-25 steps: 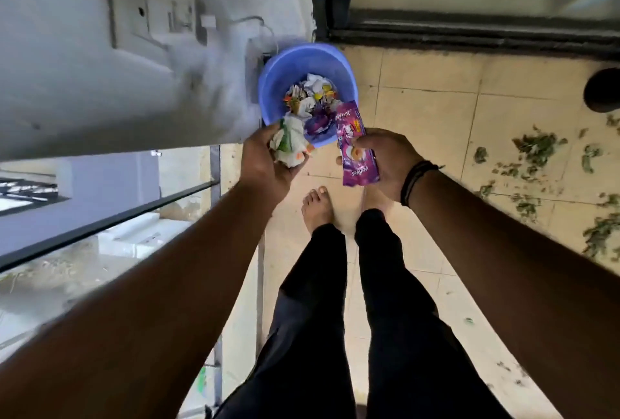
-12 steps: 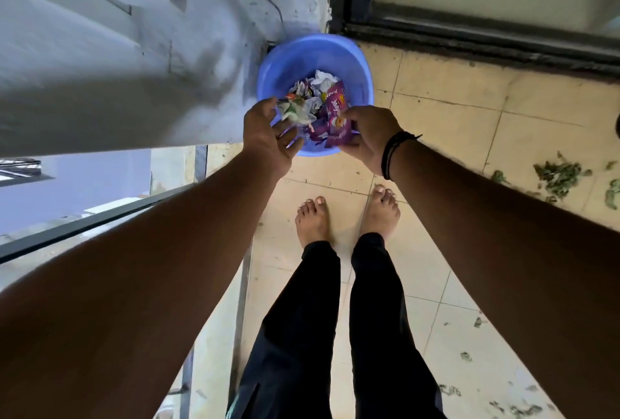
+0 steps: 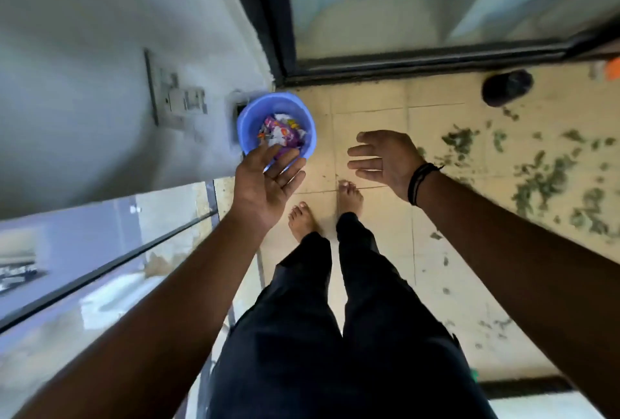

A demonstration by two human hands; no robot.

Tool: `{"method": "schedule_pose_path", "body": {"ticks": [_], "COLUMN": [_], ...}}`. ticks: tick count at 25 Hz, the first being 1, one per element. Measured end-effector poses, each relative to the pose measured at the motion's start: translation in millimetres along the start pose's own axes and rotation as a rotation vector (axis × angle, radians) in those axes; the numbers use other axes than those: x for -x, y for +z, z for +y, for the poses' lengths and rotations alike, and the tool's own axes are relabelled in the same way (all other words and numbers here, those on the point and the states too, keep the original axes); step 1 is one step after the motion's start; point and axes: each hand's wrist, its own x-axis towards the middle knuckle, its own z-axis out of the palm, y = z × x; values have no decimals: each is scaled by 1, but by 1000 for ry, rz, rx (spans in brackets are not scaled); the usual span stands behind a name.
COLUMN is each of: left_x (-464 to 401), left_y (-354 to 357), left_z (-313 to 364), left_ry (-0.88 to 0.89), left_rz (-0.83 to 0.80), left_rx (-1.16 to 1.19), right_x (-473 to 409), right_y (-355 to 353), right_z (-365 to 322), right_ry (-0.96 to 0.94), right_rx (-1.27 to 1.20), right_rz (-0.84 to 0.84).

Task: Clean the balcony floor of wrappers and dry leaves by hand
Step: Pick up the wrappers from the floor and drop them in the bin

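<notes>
While glass railing runs along the far left w/ a white wall above it, a switch plate sits on that wall just left of the blue bucket. Bucket stands on the tiled floor in the corner, by the dark door frame; inside it lie crumpled wrappers, purple, white & some orange. Left hand is in front of the bucket's near rim, palm showing, fingers straight & spread, grip holding nothing. Below centre: two bare feet on the tiles, black trousers. Right hand is right of the bucket, apart from it, above the floor; fingers extended & relaxed, grip empty too, black band on the wrist. Further right, dry leaves lie scattered in green-brown patches over several tiles, smaller bits trailing toward the near edge. A dark round object rests on the floor near the door track, top right; can't tell what it is.
</notes>
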Motion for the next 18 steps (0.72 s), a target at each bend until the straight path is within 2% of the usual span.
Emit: {"method": "schedule_pose_path", "body": {"ticks": [5,9,12,15,18], "left_x": [128,184,213,231,241], "left_y": [81,163,225,271,287], "left_z": [-24,-67,-101,-134,-178], "left_ry": [-41,-66,-10,76,156], "left_rz": [-165,-350,-500,-563,-616], "left_rx": [-260,-510,-700,-858,-1044], "right_x": [172,268,309,325,332], "right_y": [-70,-142,-194,-232,-261], "right_z": [-29,-15,14,46,90], "right_ry": [-264,-459,-545,-562,-578], "right_rx": [-242,-438,-625,-797,-960], "right_rz": [52,242,382,481,523]}}
